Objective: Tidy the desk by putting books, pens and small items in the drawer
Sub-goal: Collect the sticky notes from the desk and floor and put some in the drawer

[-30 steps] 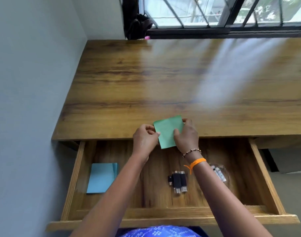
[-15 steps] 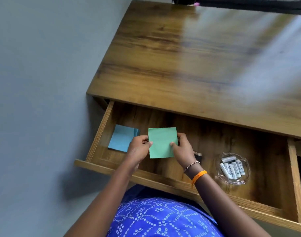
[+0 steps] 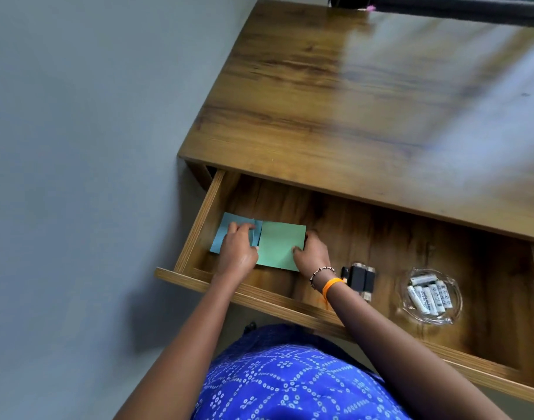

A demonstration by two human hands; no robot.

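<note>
The green note pad (image 3: 280, 246) lies flat in the left part of the open drawer (image 3: 381, 237), nearly square, its edges slightly skewed to the drawer front, just right of the blue pad (image 3: 226, 230). The left hand (image 3: 240, 248) rests on the blue pad at the green pad's left edge; the right hand (image 3: 312, 253) pinches its right edge. USB sticks (image 3: 361, 278) and a glass dish of batteries (image 3: 429, 295) lie further right, below the tabletop (image 3: 365, 101).
</note>
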